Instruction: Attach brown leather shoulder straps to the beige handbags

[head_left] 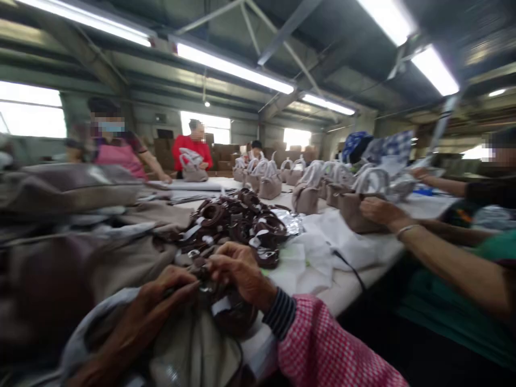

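My left hand (161, 303) reaches in from the lower left, its fingers closed at the upper edge of a taupe handbag (189, 349). My right hand (242, 271), in a pink checked sleeve with a striped cuff, pinches at the same spot, by a small metal fitting and a strap end. Blur and fingers hide exactly what it grips. A coiled dark brown strap (237, 317) with a white tag hangs just under my right hand. Beyond my hands lies a heap of coiled brown straps (242, 217) with metal clips and white wraps.
Larger taupe bags (72, 188) are piled at left. Finished-looking small handbags (270, 185) with white-wrapped handles stand in rows along the table. A co-worker's hand (382, 212) touches a handbag (355, 212) at right. White sheets (338, 236) cover the table near its right edge. Other people stand behind.
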A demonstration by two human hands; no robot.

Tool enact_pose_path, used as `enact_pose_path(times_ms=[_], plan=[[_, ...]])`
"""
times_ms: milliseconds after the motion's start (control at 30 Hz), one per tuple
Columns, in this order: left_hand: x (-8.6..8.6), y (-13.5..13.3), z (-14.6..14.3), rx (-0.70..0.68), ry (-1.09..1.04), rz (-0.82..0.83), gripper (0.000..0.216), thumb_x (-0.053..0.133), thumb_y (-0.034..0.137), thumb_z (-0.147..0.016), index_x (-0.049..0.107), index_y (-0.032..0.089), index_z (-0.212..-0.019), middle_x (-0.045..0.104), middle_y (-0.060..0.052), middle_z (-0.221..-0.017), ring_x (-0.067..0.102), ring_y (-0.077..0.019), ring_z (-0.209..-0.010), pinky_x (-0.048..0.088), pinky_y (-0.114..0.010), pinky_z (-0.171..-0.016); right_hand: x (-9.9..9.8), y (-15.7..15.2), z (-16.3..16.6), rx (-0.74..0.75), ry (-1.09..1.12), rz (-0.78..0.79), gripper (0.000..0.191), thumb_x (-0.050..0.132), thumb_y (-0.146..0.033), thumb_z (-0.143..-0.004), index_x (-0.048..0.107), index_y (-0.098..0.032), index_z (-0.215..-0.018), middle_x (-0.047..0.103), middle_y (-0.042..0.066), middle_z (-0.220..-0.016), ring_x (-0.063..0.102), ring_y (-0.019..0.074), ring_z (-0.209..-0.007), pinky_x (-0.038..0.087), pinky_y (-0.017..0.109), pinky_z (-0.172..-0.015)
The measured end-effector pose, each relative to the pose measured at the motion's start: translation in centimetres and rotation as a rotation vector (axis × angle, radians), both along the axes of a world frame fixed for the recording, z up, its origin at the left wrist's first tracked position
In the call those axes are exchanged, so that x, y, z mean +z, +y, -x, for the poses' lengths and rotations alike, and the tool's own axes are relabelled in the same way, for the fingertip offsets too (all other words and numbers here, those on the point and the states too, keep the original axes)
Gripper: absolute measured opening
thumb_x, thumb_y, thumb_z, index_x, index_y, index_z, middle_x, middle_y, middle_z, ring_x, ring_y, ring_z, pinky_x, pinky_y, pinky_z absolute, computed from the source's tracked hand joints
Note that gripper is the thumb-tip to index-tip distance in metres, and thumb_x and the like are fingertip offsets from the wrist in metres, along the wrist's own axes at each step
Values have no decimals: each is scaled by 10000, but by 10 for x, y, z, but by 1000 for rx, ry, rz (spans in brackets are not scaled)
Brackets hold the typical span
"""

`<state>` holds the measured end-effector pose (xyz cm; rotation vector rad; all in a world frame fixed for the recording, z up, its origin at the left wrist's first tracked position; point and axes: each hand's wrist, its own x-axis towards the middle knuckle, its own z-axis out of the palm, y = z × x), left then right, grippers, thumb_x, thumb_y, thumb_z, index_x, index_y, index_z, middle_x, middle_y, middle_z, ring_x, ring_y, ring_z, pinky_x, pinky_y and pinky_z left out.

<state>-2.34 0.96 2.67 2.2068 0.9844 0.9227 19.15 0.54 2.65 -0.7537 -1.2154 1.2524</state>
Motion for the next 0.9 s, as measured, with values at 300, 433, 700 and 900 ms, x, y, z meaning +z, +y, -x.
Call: enact_pose_path(times_ms=[300, 433, 700, 900], plan=[[-6, -3, -2, -3, -260, 145, 308, 648, 471, -973, 755, 183, -965, 702, -48, -973, 628, -199, -912, 479, -298, -793, -8, -3, -5, 77, -243, -5, 276, 833, -429, -847, 803, -155, -853, 661, 7, -687, 515, 67, -530, 329, 178, -452], [-10, -2, -2, 1, -263, 88, 273, 656, 437, -978, 759, 184, -965, 716, -42, -975, 639, -199, -929, 481, -306, -829, -10, -3, -5, 68, -276, -42, 269, 804, -435, -872, 835, -177, -942, 690, 25, -724, 525, 81, -539, 329, 194, -446], [-12, -2, -5, 61, -194, -47, 253, 645, 404, -992, 751, 183, -927, 715, -33, -944, 651, -203, -929, 476, -321, -836, -10, -5, 1, 22, -387, -53, 284, 791, -448, -873, 820, -166, -877, 663, 17, -676, 471, 80, -509, 302, 210, -445], [-12, -4, -6, 99, -179, -65, 229, 645, 368, -987, 751, 182, -906, 710, -36, -939, 652, -203, -920, 474, -321, -819, -7, -8, 4, 5, -378, -49, 281, 793, -443, -863, 810, -163, -865, 671, 18, -681, 478, 81, -505, 299, 214, -444]])
